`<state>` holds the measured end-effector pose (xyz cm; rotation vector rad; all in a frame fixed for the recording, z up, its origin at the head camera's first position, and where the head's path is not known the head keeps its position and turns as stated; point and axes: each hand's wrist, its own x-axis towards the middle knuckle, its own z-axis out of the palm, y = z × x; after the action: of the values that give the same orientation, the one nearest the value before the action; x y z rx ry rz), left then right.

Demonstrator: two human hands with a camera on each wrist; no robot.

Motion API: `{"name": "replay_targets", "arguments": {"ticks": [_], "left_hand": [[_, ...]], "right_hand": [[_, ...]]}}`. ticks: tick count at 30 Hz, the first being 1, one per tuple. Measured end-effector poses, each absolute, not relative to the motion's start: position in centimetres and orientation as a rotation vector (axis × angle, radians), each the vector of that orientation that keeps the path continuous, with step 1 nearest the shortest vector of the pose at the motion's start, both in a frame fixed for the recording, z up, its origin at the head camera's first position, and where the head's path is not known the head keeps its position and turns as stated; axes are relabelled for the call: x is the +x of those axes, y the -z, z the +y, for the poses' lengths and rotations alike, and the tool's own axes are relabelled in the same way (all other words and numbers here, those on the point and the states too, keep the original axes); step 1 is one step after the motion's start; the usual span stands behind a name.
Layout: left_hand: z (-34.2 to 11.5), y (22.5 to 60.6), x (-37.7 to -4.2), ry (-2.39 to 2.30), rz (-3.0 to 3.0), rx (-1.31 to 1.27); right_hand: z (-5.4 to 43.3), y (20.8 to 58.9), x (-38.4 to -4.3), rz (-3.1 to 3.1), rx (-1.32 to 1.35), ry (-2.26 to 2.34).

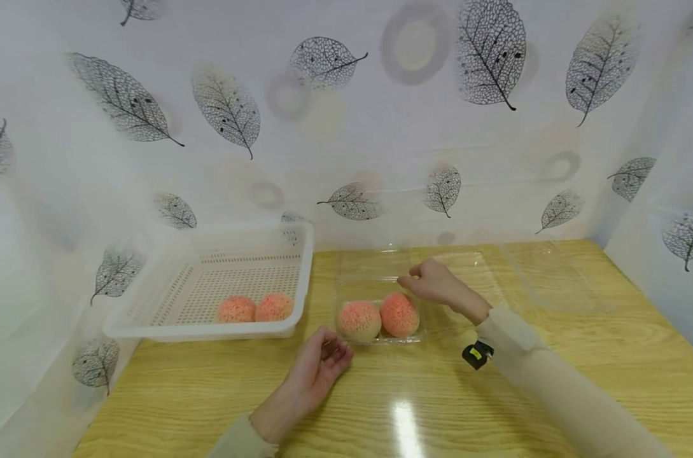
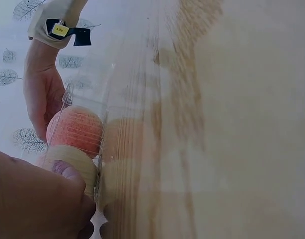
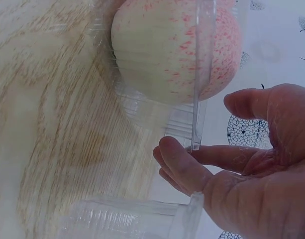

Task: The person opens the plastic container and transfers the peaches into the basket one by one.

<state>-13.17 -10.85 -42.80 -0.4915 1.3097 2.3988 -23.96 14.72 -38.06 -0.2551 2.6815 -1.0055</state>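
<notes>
Two pink-and-yellow peaches, the left one (image 1: 360,320) and the right one (image 1: 400,315), sit side by side in the front part of a clear plastic clamshell box (image 3: 196,132). Its transparent lid (image 1: 375,266) lies folded back toward the wall. My left hand (image 1: 317,366) is at the box's front left corner, fingers loosely bent and the thumb near the left peach. At the right rear of the box is my right hand (image 1: 438,284). In the right wrist view its fingertips are right at the box rim, with the thumb spread apart from them.
To the left stands a white plastic basket (image 1: 203,332) holding two more peaches (image 1: 256,308). More clear plastic packaging (image 1: 558,277) lies at the right on the wooden table (image 1: 604,369). A leaf-patterned curtain (image 1: 300,152) hangs behind and along both sides.
</notes>
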Motion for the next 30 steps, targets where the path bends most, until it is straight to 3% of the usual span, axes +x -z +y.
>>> {"name": "replay_targets", "arguments": {"ticks": [12,30], "left_hand": [[-12.4,42.2,-12.8,-2.164,1.371,-0.275],[-14.1,40.6,-13.1,-1.258,2.221,0.45]], "right_hand": [[14.7,38.3,-23.5,2.689,-0.305,0.967],[14.3,36.9,-20.5,2.813,-0.711,0.852]]}}
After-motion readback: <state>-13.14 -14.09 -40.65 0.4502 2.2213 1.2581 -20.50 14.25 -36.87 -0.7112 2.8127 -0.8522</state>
